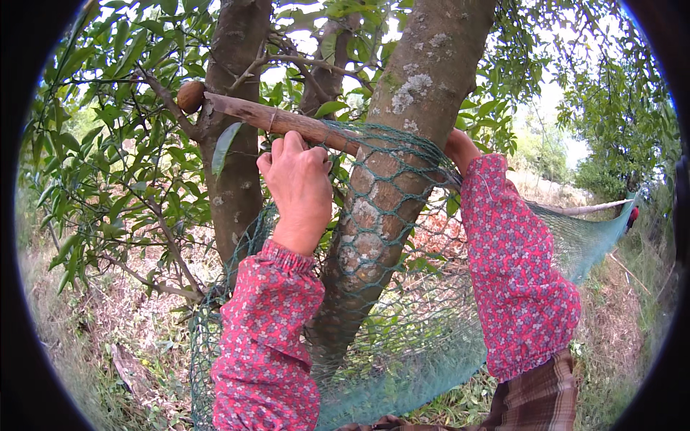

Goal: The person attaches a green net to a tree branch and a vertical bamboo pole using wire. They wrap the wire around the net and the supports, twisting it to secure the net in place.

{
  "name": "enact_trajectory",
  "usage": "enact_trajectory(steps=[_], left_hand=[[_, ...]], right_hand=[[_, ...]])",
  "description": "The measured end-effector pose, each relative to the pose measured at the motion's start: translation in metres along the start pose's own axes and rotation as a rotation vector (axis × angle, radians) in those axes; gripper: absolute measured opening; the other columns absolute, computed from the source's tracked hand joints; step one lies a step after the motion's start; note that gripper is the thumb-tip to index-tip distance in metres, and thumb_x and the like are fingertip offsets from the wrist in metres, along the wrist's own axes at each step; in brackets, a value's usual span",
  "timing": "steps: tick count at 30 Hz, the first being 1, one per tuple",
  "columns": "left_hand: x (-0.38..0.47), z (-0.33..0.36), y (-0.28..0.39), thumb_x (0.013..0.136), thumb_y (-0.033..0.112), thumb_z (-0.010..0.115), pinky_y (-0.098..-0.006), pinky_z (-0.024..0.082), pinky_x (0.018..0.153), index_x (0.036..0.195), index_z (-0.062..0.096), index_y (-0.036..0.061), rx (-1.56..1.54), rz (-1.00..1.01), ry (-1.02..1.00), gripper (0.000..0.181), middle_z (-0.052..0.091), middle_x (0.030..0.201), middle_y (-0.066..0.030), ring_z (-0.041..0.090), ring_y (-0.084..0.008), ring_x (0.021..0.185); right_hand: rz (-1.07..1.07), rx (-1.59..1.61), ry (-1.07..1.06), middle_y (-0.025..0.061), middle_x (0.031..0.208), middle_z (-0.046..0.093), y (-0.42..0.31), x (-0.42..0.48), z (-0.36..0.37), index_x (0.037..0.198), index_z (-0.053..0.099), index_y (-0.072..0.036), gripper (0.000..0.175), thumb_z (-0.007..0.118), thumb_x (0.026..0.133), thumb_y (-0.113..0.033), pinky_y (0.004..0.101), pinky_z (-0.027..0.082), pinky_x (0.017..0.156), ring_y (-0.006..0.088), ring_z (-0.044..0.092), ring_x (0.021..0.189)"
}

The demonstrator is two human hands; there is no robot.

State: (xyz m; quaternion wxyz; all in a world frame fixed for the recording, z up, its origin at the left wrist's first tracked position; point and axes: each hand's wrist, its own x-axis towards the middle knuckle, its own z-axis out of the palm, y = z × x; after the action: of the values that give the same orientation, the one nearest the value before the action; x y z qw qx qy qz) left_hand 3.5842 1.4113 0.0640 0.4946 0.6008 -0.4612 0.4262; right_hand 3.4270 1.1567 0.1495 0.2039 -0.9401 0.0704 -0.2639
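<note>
My left hand (299, 186) is raised just below a brown wooden pole (291, 121), its back towards me and fingers curled. Its fingertips are hidden, so what they pinch does not show. Green mesh netting (377, 215) drapes from the pole across the front of a lichen-spotted tree trunk (418, 81). Most of my right hand (462, 150) is behind that trunk; only the part by the wrist shows, beside the gathered upper edge of the net. The pole slants from the upper left down behind the netting towards the trunk.
A second trunk (232, 178) stands left, with a round brown object (191, 97) near the pole's end. Leafy branches (135, 178) crowd the left side. Further netting (571, 242) stretches right to a pale pole (587, 208). Dry grass (135, 323) covers the ground.
</note>
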Motion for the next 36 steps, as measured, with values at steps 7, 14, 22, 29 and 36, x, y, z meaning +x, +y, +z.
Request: enact_trajectory(steps=[7,14,22,29,36], left_hand=[[-0.003,0.004,-0.014,0.067,0.0,0.066,-0.0384,0.04,0.07,0.07,0.061,0.0018,-0.427,-0.094,0.04,0.006,0.053,0.085,-0.0094,0.052,-0.0272,0.084],[-0.01,-0.023,-0.04,0.078,-0.002,0.059,-0.0239,0.046,0.062,0.08,0.057,-0.0028,-0.767,-0.344,0.092,0.003,0.06,0.083,-0.0065,0.056,-0.0105,0.072],[-0.024,-0.033,-0.035,0.089,-0.001,0.051,-0.0212,0.048,0.069,0.086,0.052,-0.0016,-1.017,-0.362,0.154,0.003,0.063,0.088,-0.0072,0.057,-0.007,0.077],[-0.024,-0.046,-0.031,0.092,-0.001,0.046,-0.0307,0.053,0.083,0.089,0.044,-0.0025,-1.226,-0.355,0.158,0.004,0.06,0.097,-0.0149,0.063,-0.0207,0.09],[-0.022,-0.076,-0.016,0.092,-0.003,0.045,-0.0302,0.053,0.082,0.089,0.043,-0.0022,-1.172,-0.141,0.185,0.004,0.058,0.096,-0.0153,0.062,-0.02,0.089]], right_hand=[[-0.269,-0.348,-0.032,0.0139,0.107,0.062,-0.002,-0.004,0.007,0.108,0.06,-0.001,0.03,0.062,0.082,-0.016,0.0361,0.047,0.08,0.0192,0.057,0.092],[0.282,0.174,-0.021,0.0109,0.085,0.064,-0.085,-0.042,-0.01,0.097,0.058,0.0,0.021,0.062,0.077,-0.003,0.0235,0.042,0.045,0.0101,0.057,0.058],[0.257,0.358,0.02,0.0102,0.086,0.065,-0.091,-0.06,-0.005,0.104,0.055,0.008,0.029,0.059,0.087,-0.015,0.0233,0.049,0.054,0.0122,0.062,0.068],[0.243,0.225,0.112,0.0115,0.088,0.066,-0.116,-0.095,-0.002,0.103,0.059,0.01,0.029,0.057,0.089,-0.016,0.0255,0.051,0.065,0.0137,0.063,0.071],[0.082,0.288,0.276,0.007,0.088,0.067,-0.143,-0.126,0.006,0.099,0.065,0.002,0.03,0.051,0.093,-0.024,0.023,0.05,0.072,0.0123,0.063,0.083]])
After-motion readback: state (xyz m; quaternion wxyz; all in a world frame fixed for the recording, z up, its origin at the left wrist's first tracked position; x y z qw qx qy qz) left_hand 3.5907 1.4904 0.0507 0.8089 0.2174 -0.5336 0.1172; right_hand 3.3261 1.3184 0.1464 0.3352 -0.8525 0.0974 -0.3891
